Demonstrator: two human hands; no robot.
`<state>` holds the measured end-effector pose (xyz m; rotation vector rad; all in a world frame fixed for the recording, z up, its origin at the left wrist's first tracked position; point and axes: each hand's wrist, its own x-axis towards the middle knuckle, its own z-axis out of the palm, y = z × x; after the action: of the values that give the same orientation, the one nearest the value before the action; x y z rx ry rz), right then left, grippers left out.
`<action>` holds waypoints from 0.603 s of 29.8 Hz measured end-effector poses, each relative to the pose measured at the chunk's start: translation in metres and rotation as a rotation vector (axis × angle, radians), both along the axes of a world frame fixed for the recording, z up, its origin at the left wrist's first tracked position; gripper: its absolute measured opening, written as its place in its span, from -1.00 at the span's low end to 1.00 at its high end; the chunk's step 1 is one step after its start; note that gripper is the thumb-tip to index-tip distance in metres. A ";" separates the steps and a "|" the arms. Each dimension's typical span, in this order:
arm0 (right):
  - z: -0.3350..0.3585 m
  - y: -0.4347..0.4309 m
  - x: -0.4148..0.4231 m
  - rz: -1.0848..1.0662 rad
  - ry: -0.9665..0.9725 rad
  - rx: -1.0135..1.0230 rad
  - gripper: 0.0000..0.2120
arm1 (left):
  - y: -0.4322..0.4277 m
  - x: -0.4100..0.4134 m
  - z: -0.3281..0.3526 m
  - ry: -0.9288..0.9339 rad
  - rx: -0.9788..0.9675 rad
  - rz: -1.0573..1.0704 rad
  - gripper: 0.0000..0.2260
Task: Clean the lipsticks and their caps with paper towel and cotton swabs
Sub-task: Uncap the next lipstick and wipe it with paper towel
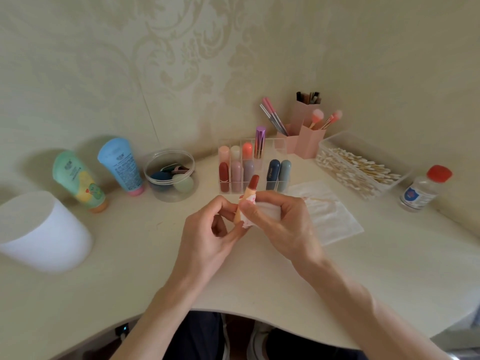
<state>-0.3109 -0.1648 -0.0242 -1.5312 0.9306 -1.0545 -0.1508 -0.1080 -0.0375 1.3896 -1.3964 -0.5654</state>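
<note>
- Now the left hand pinches the uncapped lipstick low down; the right hand grips a stained paper towel against its tube.
- Wipe gently, sparing the bullet.

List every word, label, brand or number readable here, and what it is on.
Nothing reads clearly.
Green tube: printed text, too blurred.
Blue tube: small print block, too blurred.
Dark blue lipstick: gold mark, too small.
Bottle: blue shield label, text unreadable.
</note>
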 end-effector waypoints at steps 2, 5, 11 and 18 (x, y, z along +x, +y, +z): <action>0.000 0.000 0.002 -0.039 0.018 0.002 -0.86 | -0.001 -0.001 0.000 -0.002 -0.004 0.011 -0.81; 0.003 0.001 0.001 -0.071 -0.023 0.011 -0.83 | -0.002 -0.003 0.005 0.185 0.055 -0.138 -0.79; 0.004 0.002 0.000 -0.046 -0.091 0.004 -0.84 | 0.000 0.000 0.011 0.429 0.131 -0.157 -0.81; 0.004 0.002 0.001 -0.053 -0.050 0.005 -0.84 | -0.001 -0.002 0.011 0.411 0.134 -0.115 -0.75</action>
<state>-0.3100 -0.1633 -0.0203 -1.4767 0.9431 -1.1220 -0.1528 -0.1086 -0.0262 1.2144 -1.1236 -0.9758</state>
